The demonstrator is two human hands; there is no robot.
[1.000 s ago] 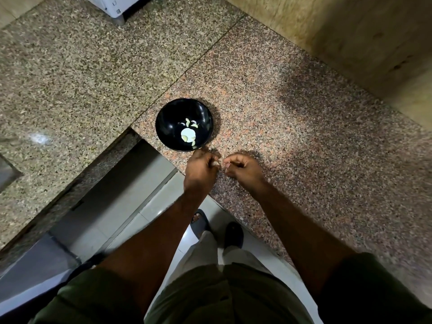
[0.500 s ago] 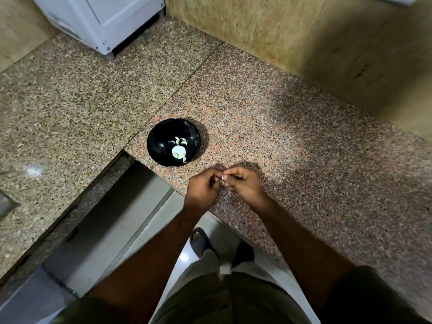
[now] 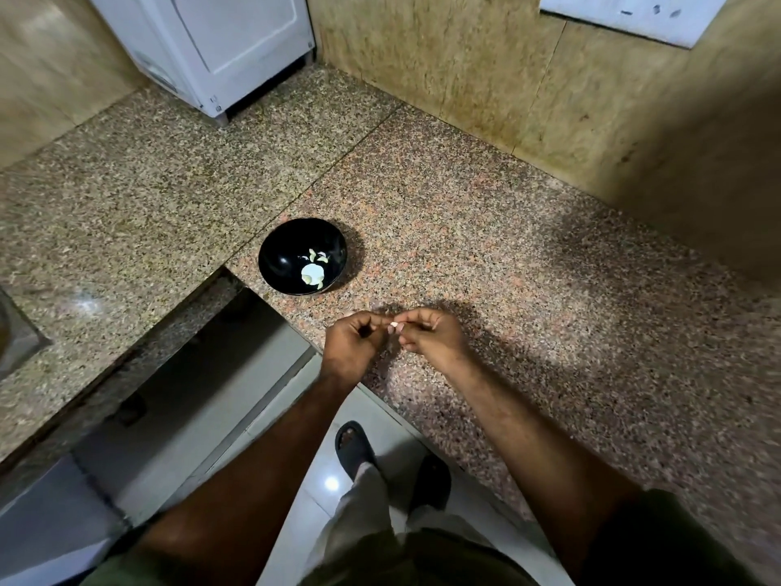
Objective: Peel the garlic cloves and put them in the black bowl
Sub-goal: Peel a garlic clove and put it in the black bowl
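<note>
A small black bowl (image 3: pixel 274 258) stands on the granite counter near its inner corner, with several pale garlic pieces (image 3: pixel 313 272) lying in its bottom. Just in front of it and to the right, my left hand (image 3: pixel 353 344) and my right hand (image 3: pixel 431 336) meet fingertip to fingertip above the counter edge. A small pale garlic clove (image 3: pixel 394 326) is pinched between them, mostly in my right fingers, with my left fingers closed against it.
The speckled granite counter (image 3: pixel 486 255) forms an L with a cut-out at my legs. A white appliance (image 3: pixel 211 48) stands at the back left against the tiled wall. A steel sink edge (image 3: pixel 17 336) shows at far left.
The camera has tilted up, so the bowl and hands sit lower in view. My hands have come together on the clove, a little farther from the bowl.
</note>
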